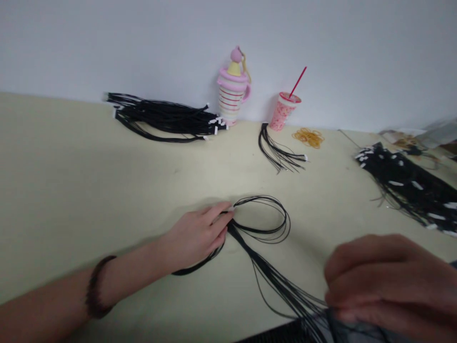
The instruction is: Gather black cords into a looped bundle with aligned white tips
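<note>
My left hand (196,236) rests on the table and pinches a bundle of thin black wires (262,221) where they bend into a loop. A dark beaded bracelet (93,286) circles my left wrist. The wires run from the loop down to the right, towards my right hand (378,286). That hand is blurred, with its fingers curled closed over the wires near the bottom edge. The wire ends inside it are hidden.
Black wire bundles with white end pieces lie at the back (160,116) and right (403,183) of the pale table (89,166), with a small bunch (278,152) between. Rubber bands (309,138), a pink straw cup (283,112) and a pink novelty cup (232,90) stand near the wall.
</note>
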A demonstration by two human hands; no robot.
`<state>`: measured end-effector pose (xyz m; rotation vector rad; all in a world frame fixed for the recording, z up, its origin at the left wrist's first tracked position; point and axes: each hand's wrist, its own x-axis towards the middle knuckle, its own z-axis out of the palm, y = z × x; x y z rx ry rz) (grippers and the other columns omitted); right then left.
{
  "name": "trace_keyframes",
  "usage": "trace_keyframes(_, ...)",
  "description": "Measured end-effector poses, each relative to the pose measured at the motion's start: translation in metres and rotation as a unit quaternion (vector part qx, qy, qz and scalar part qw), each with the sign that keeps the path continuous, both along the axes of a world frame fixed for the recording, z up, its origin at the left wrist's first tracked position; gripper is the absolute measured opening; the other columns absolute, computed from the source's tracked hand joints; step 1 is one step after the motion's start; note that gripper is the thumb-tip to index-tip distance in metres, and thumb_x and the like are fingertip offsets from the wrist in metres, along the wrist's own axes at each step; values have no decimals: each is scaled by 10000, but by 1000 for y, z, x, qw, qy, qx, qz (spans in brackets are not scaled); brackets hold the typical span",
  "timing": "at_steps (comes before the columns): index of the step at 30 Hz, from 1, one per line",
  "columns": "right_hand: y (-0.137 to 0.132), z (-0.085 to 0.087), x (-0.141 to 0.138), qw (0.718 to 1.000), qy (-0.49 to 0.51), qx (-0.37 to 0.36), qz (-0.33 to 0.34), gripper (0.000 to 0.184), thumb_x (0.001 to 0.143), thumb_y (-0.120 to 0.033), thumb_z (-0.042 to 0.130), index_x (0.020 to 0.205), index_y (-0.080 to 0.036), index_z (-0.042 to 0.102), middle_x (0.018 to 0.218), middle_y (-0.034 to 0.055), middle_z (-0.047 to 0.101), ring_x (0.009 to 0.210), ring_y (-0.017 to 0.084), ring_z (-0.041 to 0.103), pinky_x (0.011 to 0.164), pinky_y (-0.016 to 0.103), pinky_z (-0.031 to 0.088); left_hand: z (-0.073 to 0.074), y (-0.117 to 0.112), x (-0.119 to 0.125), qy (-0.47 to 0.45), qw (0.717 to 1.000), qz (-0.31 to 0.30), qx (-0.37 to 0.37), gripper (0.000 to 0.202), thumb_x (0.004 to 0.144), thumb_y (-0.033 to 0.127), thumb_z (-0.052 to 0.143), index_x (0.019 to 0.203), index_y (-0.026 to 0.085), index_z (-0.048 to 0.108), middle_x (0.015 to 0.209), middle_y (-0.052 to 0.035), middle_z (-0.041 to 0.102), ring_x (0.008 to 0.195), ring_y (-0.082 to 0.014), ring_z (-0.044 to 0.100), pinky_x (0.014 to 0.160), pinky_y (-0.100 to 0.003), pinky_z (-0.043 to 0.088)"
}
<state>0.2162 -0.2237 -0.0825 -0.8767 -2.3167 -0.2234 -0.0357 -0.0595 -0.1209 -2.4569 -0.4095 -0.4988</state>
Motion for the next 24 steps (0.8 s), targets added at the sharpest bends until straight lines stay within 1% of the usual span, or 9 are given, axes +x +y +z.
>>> trace_keyframes(1,11,13,-6,998,-46,-34,32,123,796,-214,552,892,-194,627,837,35,634,753,65,597,649,99,490,0,0,0,2,1000,4,3,325,865,230,390,1149,131,514,1195,-112,501,1084,-206,491,789,-317,505)
trace_keyframes(3,37,28,-21,999,-20,-4,50,190,797,-110,523,963,-159,602,948,49,620,865,68,585,749,118,485,-1,0,0,2,1000,13,-2,327,866,234,388,1156,138,505,1210,-116,483,1079,-210,494,787,-324,507)
trace_keyframes(5,65,28,-36,995,35,12,90,172,807,-107,497,936,-143,606,950,46,624,903,74,578,799,153,484,-2,0,0,0,1000,19,-15,330,863,235,393,1163,141,494,1192,-116,487,1038,-205,517,792,-334,507)
trace_keyframes(7,94,13,-49,988,115,5,101,137,804,-132,502,885,-137,613,860,35,647,816,74,599,739,174,503,-3,1,0,-3,999,21,-26,341,858,241,398,1173,140,481,1157,-114,500,993,-203,537,783,-346,512)
trace_keyframes(10,130,-19,-58,972,228,-18,51,100,783,-167,544,835,-156,628,796,19,661,730,75,613,680,188,511,-3,0,0,4,999,26,-35,358,860,248,384,1192,137,464,1146,-113,502,961,-205,547,767,-356,518)
trace_keyframes(12,144,-38,-57,950,309,-47,23,81,766,-192,575,819,-154,623,770,23,664,702,83,626,659,195,520,-3,0,1,13,998,31,-44,355,866,239,368,1190,130,464,1156,-113,499,971,-206,543,785,-358,513)
trace_keyframes(15,150,-52,-53,922,381,-67,4,81,758,-194,590,827,-156,609,767,22,663,696,88,636,667,207,530,-2,0,1,18,997,34,-59,350,867,225,363,1186,123,465,1167,-108,497,994,-209,535,794,-356,513)
trace_keyframes(21,139,-52,-50,954,297,35,-8,134,731,-106,602,846,-170,624,826,12,663,779,81,620,726,205,516,-4,1,1,19,996,30,-77,361,863,217,369,1200,116,451,1163,-108,502,1026,-219,519,804,-371,511)
trace_keyframes(24,139,-52,-49,948,316,44,-10,147,731,-95,597,856,-171,616,841,14,659,785,84,617,721,212,522,-3,1,1,23,996,32,-85,361,862,208,370,1203,119,450,1166,-107,503,1032,-219,515,819,-372,505)
